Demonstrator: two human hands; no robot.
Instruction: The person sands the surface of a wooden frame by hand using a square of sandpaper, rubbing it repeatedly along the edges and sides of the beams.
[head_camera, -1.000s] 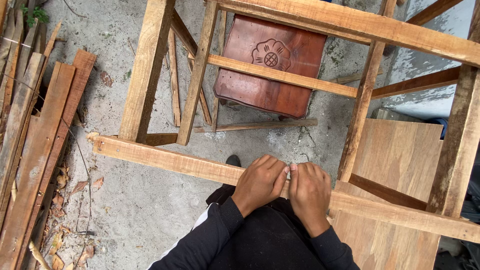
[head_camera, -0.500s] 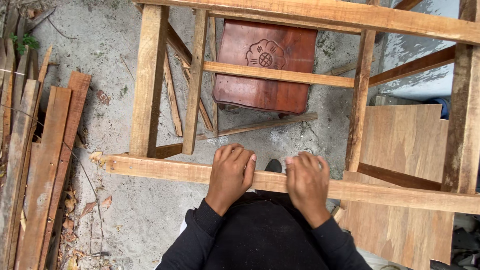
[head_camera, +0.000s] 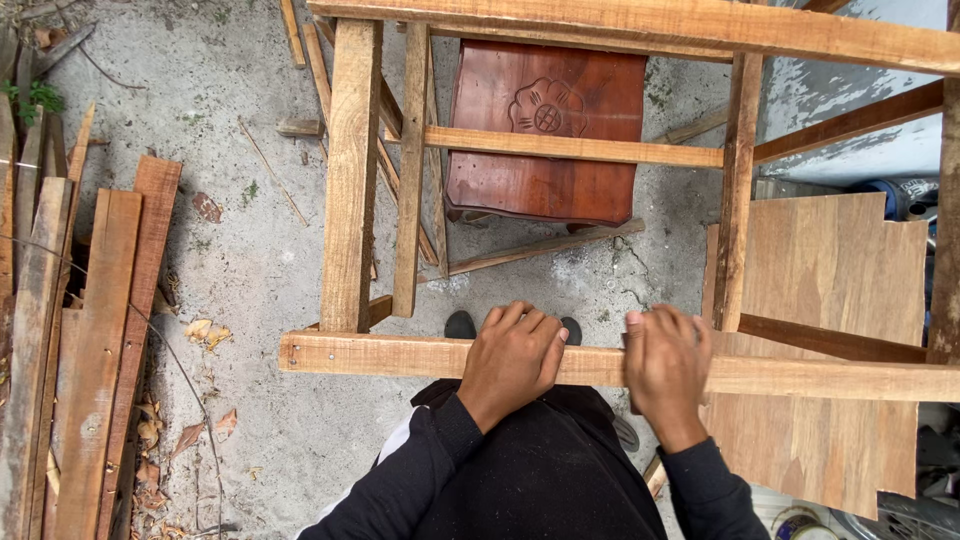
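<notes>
both hands flat, seemingly ungripping, on wooden rail above concrete yard floor

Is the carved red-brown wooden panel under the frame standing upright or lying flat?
Cannot tell for sure. The carved panel shows its whole flower face to the downward-looking camera, suggesting flat or leaning.

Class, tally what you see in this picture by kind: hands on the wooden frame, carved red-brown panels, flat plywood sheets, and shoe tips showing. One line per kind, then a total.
Hands on the frame rail: 2, left hand and right hand
Carved red-brown panel: 1
Plywood sheet: 1
Shoe tips: 2
Total: 6
</notes>
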